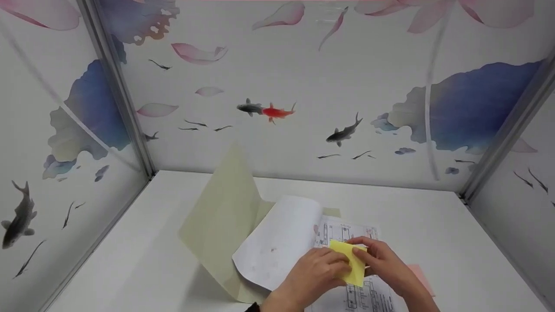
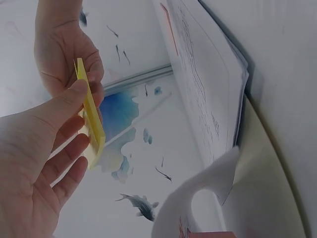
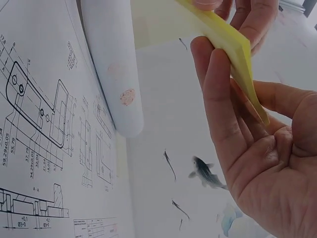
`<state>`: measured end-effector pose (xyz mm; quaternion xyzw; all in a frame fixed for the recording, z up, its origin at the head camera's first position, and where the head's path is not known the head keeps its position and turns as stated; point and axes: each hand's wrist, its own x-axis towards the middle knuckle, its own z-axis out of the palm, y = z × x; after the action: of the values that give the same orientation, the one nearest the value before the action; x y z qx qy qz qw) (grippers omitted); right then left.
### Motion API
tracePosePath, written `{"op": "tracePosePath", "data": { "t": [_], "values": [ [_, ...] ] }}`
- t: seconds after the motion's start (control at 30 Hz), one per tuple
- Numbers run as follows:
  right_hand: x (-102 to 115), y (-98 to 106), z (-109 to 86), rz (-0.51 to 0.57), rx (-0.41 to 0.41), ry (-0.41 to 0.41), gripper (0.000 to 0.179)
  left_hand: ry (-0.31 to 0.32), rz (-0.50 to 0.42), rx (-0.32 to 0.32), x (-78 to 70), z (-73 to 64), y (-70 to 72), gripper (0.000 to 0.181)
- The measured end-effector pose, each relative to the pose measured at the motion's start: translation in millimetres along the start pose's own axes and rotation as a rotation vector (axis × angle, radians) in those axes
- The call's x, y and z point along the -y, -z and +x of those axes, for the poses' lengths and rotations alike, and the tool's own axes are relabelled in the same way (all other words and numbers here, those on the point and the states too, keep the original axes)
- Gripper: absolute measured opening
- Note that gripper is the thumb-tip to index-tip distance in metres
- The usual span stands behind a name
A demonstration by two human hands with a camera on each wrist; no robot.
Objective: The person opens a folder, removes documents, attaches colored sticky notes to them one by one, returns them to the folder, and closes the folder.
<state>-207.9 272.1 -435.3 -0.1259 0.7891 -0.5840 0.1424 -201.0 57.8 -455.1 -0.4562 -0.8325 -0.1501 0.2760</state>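
Observation:
A yellow sticky note pad [image 1: 358,274] is held up between both hands over a printed technical drawing [image 1: 342,227]. My left hand [image 1: 318,266] pinches the pad from the left, its thumb on the near face in the left wrist view. From the right, my right hand [image 1: 388,262] grips the pad between thumb and fingers. The right wrist view shows the pad's thick yellow edge [image 3: 242,57] between the right thumb and fingertips. Beside the hands, a white sheet [image 1: 282,238] curls over to the left, leaving the drawing beneath exposed.
An open pale green folder [image 1: 223,221] lies under the papers, its left cover raised. A pink piece of paper [image 1: 421,277] lies right of the drawing, partly behind the right forearm. White panels [image 1: 282,78] printed with fish and petals enclose the white table [image 1: 130,242].

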Motion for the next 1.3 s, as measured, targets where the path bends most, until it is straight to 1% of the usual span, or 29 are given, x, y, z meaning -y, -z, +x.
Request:
{"op": "tracePosePath", "data": {
  "t": [0.13, 0.23, 0.33, 0.43, 0.5, 0.57, 0.63, 0.7, 0.73, 0.8, 0.9, 1.0, 1.17, 1.3],
  "values": [
    [1, -1, 0.4, -0.005, 0.000, -0.012, 0.047, -0.008, -0.023, -0.009, 0.1, 0.7, 1.2, 0.017],
    [1, -2, 1.0, 0.011, 0.008, -0.029, 0.048, -0.004, -0.031, -0.014, -0.5, 0.8, 1.8, 0.019],
    [3, -4, 1.0, 0.039, 0.039, -0.028, 0.052, 0.020, -0.031, -0.040, -1.3, 0.5, 2.5, 0.022],
    [5, -6, -0.3, 0.066, 0.085, -0.001, 0.052, 0.070, -0.014, -0.088, -2.0, 0.8, 3.3, 0.017],
    [5, -7, -1.4, 0.082, 0.117, 0.011, 0.050, 0.118, -0.006, -0.123, -2.2, 1.4, 4.1, 0.010],
    [6, -8, -2.4, 0.097, 0.158, 0.028, 0.048, 0.166, -0.017, -0.150, -2.0, 2.0, 5.1, 0.006],
    [5, -10, -2.7, 0.104, 0.185, 0.040, 0.053, 0.206, -0.032, -0.160, -1.7, 2.1, 6.0, 0.005],
    [5, -12, -2.4, 0.110, 0.193, 0.047, 0.058, 0.225, -0.041, -0.155, -1.6, 2.3, 6.6, 0.006],
    [5, -13, -2.0, 0.116, 0.188, 0.047, 0.060, 0.231, -0.043, -0.148, -1.7, 2.4, 7.0, 0.007],
    [4, -15, -0.5, 0.105, 0.138, 0.030, 0.061, 0.237, -0.040, -0.138, -2.0, 2.2, 7.5, 0.009],
    [4, -17, 2.5, 0.082, 0.057, 0.003, 0.056, 0.243, -0.051, -0.134, -2.4, 2.0, 8.1, 0.012],
    [4, -19, 4.1, 0.043, -0.008, 0.000, 0.055, 0.255, -0.063, -0.132, -2.5, 1.9, 8.5, 0.012],
    [5, -18, 3.7, -0.018, -0.043, 0.030, 0.052, 0.290, -0.098, -0.112, -0.9, 2.5, 10.3, 0.014],
    [5, -18, 3.1, -0.041, -0.040, 0.057, 0.047, 0.298, -0.125, -0.145, 3.8, 2.5, 12.6, 0.011]
  ]
}}
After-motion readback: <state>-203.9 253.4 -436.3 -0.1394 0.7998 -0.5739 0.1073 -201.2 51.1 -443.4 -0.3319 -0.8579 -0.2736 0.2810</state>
